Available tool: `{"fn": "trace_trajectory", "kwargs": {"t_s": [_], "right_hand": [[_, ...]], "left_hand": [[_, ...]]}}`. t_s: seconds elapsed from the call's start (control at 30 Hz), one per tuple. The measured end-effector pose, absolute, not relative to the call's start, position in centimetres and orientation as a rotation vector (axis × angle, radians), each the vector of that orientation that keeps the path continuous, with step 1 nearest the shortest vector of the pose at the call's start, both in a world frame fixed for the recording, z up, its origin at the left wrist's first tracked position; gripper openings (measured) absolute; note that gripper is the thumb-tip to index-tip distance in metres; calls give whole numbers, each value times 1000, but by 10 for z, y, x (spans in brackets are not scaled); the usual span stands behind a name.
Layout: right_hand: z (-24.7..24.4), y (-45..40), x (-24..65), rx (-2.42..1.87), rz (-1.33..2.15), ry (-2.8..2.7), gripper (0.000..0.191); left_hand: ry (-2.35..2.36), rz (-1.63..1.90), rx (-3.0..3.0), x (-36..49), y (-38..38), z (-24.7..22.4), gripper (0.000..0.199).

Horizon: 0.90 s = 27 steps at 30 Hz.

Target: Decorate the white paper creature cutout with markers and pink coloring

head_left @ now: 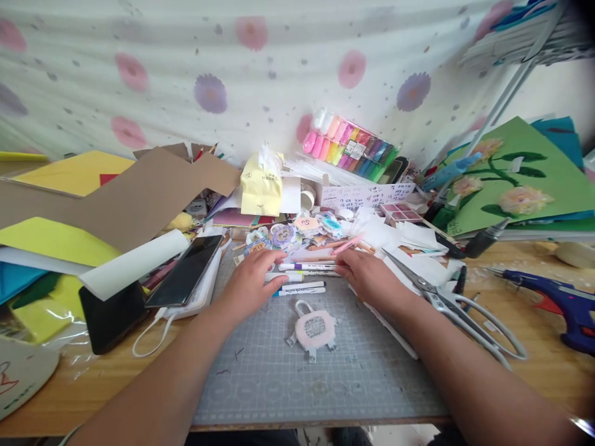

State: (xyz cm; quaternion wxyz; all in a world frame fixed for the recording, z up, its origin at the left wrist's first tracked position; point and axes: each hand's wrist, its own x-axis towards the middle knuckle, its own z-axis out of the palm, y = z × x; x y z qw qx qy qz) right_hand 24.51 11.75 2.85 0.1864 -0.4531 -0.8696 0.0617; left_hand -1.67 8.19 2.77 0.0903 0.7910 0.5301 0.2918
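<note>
Bare forearms [165, 365] overhang a gray mat [264, 381]; the left hand [251, 279], fingers parted, and curled right hand [369, 275], grip unclear, flank markers [309, 267].

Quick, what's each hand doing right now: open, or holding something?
Left hand: open, at the left ends of the markers.
Right hand: curled at their right ends; whether it grips any cannot be told.

Head-worn view, forward and down
</note>
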Motion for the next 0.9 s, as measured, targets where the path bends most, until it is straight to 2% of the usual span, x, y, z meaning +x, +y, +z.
{"fn": "trace_trajectory", "kwargs": {"t_s": [0.13,0.4,0.7,0.9], "right_hand": [[34,113,243,-1165,341,-2363,8],[29,113,245,-951,655,-2033,4],[36,104,235,-646,1375,-1412,19],[31,100,228,-591,1532,-1529,25]], "left_hand": [[1452,847,2398,-12,78,31,16],[1528,906,2332,-6,76,35,6],[1370,932,2277,2,67,42,14],[1319,901,2354,9,63,43,17]]}}
